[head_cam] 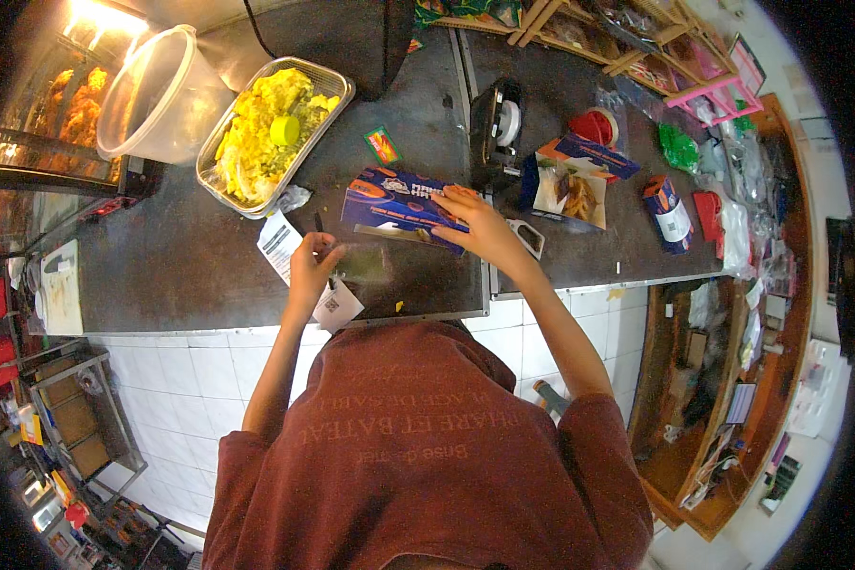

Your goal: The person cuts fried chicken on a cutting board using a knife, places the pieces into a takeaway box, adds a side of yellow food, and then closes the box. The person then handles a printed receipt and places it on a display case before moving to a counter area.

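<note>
A slim black pen [318, 222] is pinched in my left hand [313, 267], its upper end poking out past the fingers. Beneath that hand lies a printed paper slip [279, 246]; a white piece with a printed code [338, 306] shows nearer the counter's edge, and the hand hides whether the two are joined. My right hand [481, 228] rests on a blue and orange cardboard food box [392, 203], fingers spread over its lid and thumb by the front side. Behind the box sits a small green and red sachet [382, 146].
At left, a wire-mesh tray of yellow food [263, 135] stands beside a clear plastic tub [164, 107] and a lit display case [57, 135]. Rightward are a black tape dispenser [495, 132], scissors [527, 235], an open food box [570, 192] and a smaller box [667, 214].
</note>
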Motion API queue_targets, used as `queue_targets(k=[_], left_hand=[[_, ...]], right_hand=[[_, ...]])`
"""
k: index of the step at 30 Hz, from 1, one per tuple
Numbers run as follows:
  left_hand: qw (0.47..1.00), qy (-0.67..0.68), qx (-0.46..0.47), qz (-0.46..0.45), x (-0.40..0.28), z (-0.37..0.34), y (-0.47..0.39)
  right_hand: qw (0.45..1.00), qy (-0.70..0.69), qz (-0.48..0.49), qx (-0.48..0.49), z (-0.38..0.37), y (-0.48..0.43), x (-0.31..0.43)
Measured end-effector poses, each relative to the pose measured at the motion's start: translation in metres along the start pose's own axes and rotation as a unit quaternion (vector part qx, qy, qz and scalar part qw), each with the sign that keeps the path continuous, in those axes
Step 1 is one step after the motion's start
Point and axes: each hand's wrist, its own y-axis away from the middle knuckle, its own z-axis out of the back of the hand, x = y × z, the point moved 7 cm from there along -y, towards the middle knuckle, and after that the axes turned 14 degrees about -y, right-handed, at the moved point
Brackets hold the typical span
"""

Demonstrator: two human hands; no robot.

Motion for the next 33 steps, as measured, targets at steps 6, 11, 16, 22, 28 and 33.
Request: queue_targets(k=[6,11,16,22,28,33], left_hand=[[0.882,0.444,0.077,0.14,-0.049,-0.05,-0.003],[0.834,0.55,0.037,-0.016,-0.076,-0.049,-0.008],[0.969,0.129,-0.152,-0.146,-0.084,-0.019,-0.027],[0.957,0.214,-0.071,-0.182,-0.083,0.0,-0.069],[0.961,-0.089,0.086,-0.246,-0.047,-0.017,-0.063],[0.943,-0.152,0.102,-0.279,-0.04,-0.02,-0.038]], right_hand=[[0.994,-0.092,-0.044,0.032,0.017,-0.012,0.004],[0.98,-0.119,-0.008,-0.159,0.03,0.004,0.015],[0.951,-0.062,0.07,-0.293,0.008,0.041,0.036],[0.963,-0.059,-0.022,-0.262,0.007,0.044,-0.007],[0.964,0.088,0.195,-0.157,-0.014,0.075,-0.009],[0.983,0.029,-0.009,-0.18,-0.039,0.097,-0.024]])
